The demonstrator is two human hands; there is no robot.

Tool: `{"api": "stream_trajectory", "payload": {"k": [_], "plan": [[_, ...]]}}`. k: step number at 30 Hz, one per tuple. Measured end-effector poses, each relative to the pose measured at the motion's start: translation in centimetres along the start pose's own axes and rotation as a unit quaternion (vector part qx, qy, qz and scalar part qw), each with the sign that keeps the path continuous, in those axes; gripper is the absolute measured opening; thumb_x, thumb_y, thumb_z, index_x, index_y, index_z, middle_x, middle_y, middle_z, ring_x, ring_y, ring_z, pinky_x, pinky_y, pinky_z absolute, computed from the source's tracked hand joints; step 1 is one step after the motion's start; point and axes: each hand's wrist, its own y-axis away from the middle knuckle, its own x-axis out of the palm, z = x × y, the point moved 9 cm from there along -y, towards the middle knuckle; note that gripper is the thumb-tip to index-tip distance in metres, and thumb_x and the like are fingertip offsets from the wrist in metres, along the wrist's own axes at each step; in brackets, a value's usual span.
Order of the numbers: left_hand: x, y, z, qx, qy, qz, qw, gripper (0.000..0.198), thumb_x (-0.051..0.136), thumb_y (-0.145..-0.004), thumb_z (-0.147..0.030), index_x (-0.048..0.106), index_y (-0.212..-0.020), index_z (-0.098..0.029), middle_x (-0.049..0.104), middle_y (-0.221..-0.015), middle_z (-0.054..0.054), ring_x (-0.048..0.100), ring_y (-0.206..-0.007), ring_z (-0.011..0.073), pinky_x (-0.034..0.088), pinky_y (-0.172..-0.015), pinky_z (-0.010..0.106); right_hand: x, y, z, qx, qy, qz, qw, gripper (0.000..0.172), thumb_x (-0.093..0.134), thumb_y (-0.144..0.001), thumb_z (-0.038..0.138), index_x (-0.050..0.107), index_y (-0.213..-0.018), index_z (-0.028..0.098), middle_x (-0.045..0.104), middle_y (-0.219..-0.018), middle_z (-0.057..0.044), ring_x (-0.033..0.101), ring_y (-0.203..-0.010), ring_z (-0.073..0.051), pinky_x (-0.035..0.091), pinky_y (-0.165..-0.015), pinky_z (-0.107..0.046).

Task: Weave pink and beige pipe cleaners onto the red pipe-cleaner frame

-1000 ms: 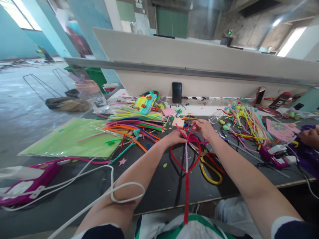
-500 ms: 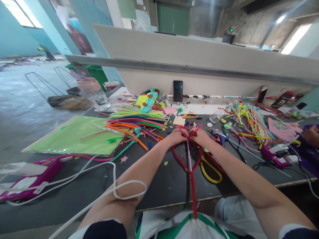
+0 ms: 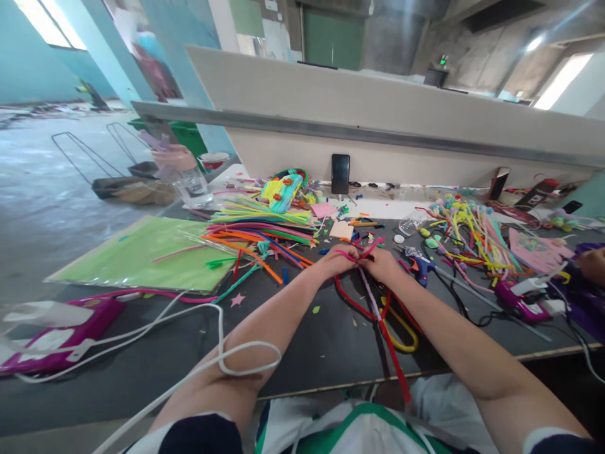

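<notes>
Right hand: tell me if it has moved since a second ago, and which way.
Yes: the right hand has moved lower in view, farther below the black phone.

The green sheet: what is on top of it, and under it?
On the green sheet I can see a pink strip, short green strips and a blue piece; whatever is beneath is covered.

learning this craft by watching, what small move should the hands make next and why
Probably a small twist of the pink strips around each other: the left hand and right hand pinch them close together at the top of the purple stem, and their free tips stick out to either side.
</notes>
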Motion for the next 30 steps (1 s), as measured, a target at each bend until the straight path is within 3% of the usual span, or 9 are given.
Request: {"api": "stream_trajectory", "payload": {"k": [9, 15, 22, 30], "plan": [[-0.9, 0.2, -0.3, 0.03, 0.072, -0.027, 0.997, 0.012, 0.062, -0.068, -0.022, 0.069, -0.074, -0.015, 0.067, -0.078, 0.003, 0.058, -0.074, 0.015, 0.042, -0.067, 0.023, -0.2, 0.0, -0.6, 0.004, -0.001, -0.008, 1.0, 0.015, 0.057, -0.083, 0.031, 0.068, -0.081, 0.021, 0.065, -0.074, -0.003, 0.056, -0.07, -0.018, 0.039, -0.065, -0.028], [-1.4, 0.3, -1.4, 0.06, 0.004, -0.046, 0.997, 0.007, 0.061, -0.067, -0.013, 0.068, -0.066, -0.016, 0.066, -0.074, 0.003, 0.058, -0.075, 0.0152, 0.043, -0.071, 0.024, -0.4, 0.1, -0.4, -0.021, -0.001, -0.013, 1.0, 0.01, 0.055, -0.08, 0.02, 0.065, -0.08, 0.02, 0.067, -0.081, -0.005, 0.057, -0.077, -0.019, 0.041, -0.071, -0.029], [-1.4, -0.1, -0.8, 0.107, -0.024, -0.015, 0.994, 0.009, 0.06, -0.065, -0.007, 0.068, -0.066, -0.013, 0.068, -0.072, 0.003, 0.06, -0.073, 0.015, 0.045, -0.072, 0.025, -0.5, 0.0, -0.6, 0.014, 0.096, -0.01, 0.995, 0.012, 0.05, -0.078, 0.017, 0.061, -0.072, 0.017, 0.064, -0.074, -0.006, 0.056, -0.073, -0.018, 0.04, -0.068, -0.027], [-1.5, 0.3, -1.5, 0.186, -0.006, 0.012, 0.982, 0.012, 0.059, -0.063, -0.003, 0.063, -0.058, -0.013, 0.068, -0.074, 0.004, 0.06, -0.073, 0.0138, 0.046, -0.071, 0.025, -0.7, 0.0, -0.9, 0.047, 0.097, 0.002, 0.994, 0.014, 0.051, -0.08, 0.018, 0.06, -0.069, 0.017, 0.063, -0.065, -0.005, 0.056, -0.066, -0.017, 0.039, -0.065, -0.026]]}}
